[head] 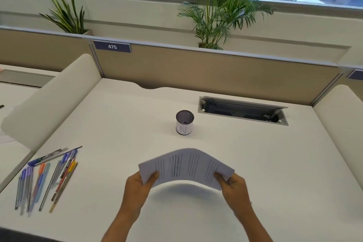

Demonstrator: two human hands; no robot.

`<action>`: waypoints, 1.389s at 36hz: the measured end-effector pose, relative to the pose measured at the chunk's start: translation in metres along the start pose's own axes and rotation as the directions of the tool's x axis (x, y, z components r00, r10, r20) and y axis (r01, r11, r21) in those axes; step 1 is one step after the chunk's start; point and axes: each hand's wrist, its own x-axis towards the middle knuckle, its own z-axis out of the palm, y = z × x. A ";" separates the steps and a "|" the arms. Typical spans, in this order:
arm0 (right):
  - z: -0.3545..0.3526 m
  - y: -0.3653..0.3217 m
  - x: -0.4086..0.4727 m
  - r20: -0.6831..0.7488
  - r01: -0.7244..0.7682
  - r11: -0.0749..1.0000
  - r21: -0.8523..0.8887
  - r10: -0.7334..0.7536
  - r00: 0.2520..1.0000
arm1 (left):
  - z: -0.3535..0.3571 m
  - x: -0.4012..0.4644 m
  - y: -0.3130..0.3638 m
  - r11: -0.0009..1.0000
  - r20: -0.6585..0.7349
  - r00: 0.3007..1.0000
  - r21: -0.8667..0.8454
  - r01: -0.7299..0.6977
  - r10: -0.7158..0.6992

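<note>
A printed sheaf of white paper point(186, 165) hangs above the white desk point(275, 163), bowed upward in the middle and casting a shadow below. My left hand point(138, 188) grips its left edge with the thumb on top. My right hand point(234, 188) grips its right edge the same way. A mesh pen cup point(184, 122) with a white label marked "N" stands upright beyond the paper, and nothing sticks up out of it.
Several pens and pencils point(47, 177) lie loose at the desk's left front. An open cable tray point(243, 111) is sunk into the desk at the back right. Padded dividers point(53, 100) flank both sides; a partition numbered 475 point(112, 46) closes the back.
</note>
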 end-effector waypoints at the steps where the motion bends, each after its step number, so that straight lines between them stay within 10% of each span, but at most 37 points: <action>1: 0.004 0.008 -0.002 0.018 -0.024 0.999 -0.022 0.024 1.000 | 0.000 0.000 -0.008 0.999 0.000 1.000 0.019 0.031 -0.031; 23: -0.013 0.013 0.012 0.178 -0.256 0.961 0.106 0.235 0.956 | 0.000 -0.005 -0.013 0.993 0.016 0.994 0.047 0.111 -0.112; 36: -0.006 -0.013 0.004 0.398 -0.527 0.624 0.578 0.348 0.849 | 0.024 -0.029 -0.027 0.901 -0.045 0.948 -0.329 0.283 -0.314; 50: 0.058 -0.038 -0.036 -0.038 -0.408 0.737 0.539 0.506 0.862 | 0.069 -0.055 -0.025 0.842 -0.048 0.943 -0.468 0.270 -0.330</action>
